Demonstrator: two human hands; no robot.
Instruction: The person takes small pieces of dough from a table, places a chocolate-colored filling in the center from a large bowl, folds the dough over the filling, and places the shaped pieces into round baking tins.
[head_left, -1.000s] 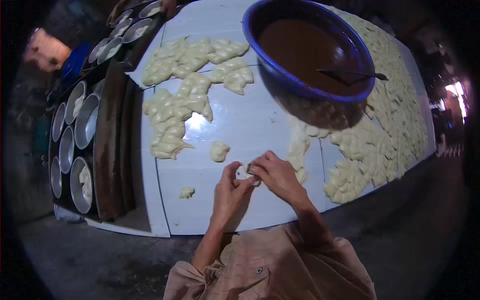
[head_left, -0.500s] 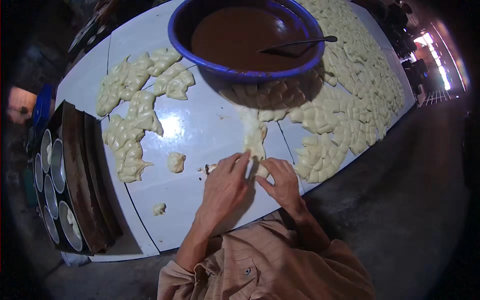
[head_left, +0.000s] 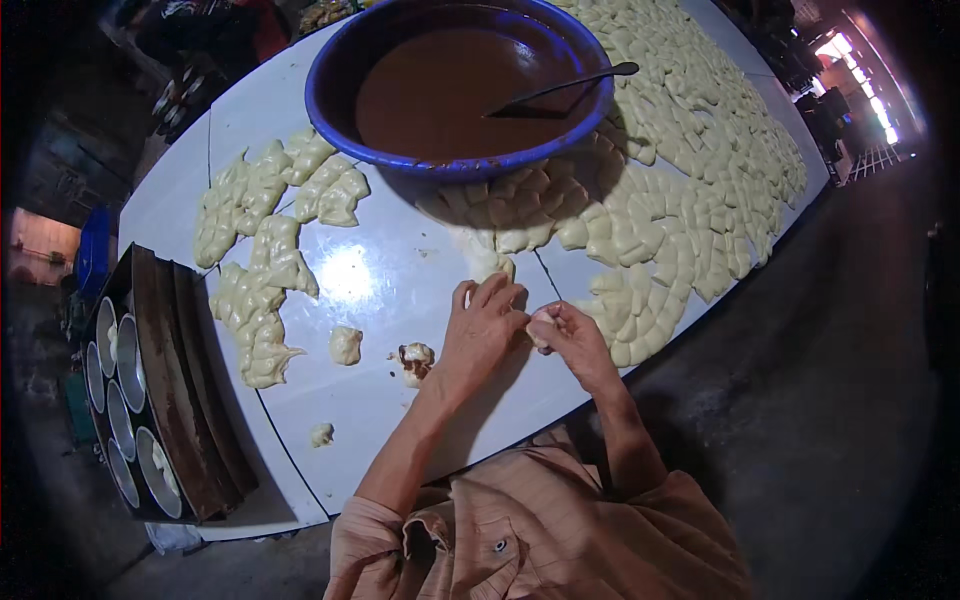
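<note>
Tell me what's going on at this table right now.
A person works at a white table, both hands together near its front edge. The right hand pinches a small piece of pale dough, and the left hand rests beside it. A filled dough piece showing brown lies just left of the hands. Rows of flat dough pieces spread to the right, and a blue bowl of brown filling holds a spoon.

Left hand (head_left: 483, 325) lies palm down on the white surface (head_left: 400, 400), fingers pointing away from the person. Right hand (head_left: 570, 335) just beside it, fingertips pinching a small pale dough piece (head_left: 541, 322). Filled dough lump (head_left: 414, 358) with brown showing sits near the left hand. Blue bowl (head_left: 340, 60) of brown filling (head_left: 450, 90) beyond, spoon (head_left: 560, 88) resting in it. Flattened dough pieces (head_left: 690, 200) spread to the right; baking tray (head_left: 160, 380) at left edge.
</note>
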